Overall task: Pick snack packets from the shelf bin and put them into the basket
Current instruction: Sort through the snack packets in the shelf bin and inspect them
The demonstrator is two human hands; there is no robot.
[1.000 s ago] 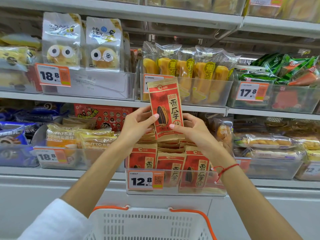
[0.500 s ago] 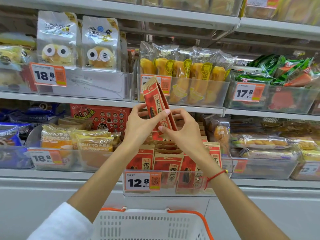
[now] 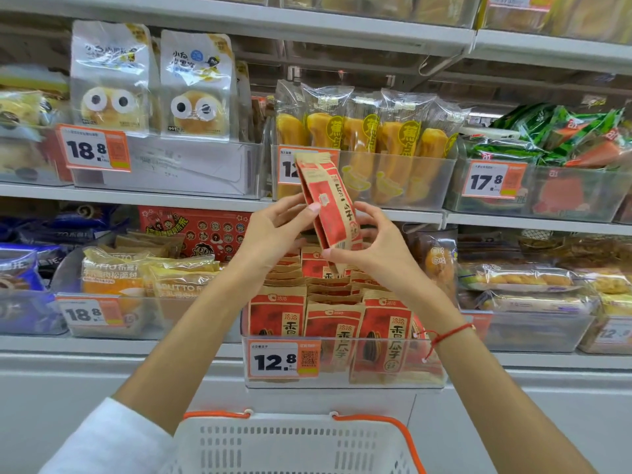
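Basket sits low, directly under the hands, no packet visible in it; shelf bin above it is packed with red packets. Left hand and right hand both pinch one snack packet by fingertips, tilted edge-on above the bin. Risk: light grip slips during turn, packet lands back in bin or clips basket rim

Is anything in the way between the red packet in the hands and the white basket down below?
Nothing visible blocks it. The red packet is held above the shelf bin, and the basket sits open below, nearer the person.
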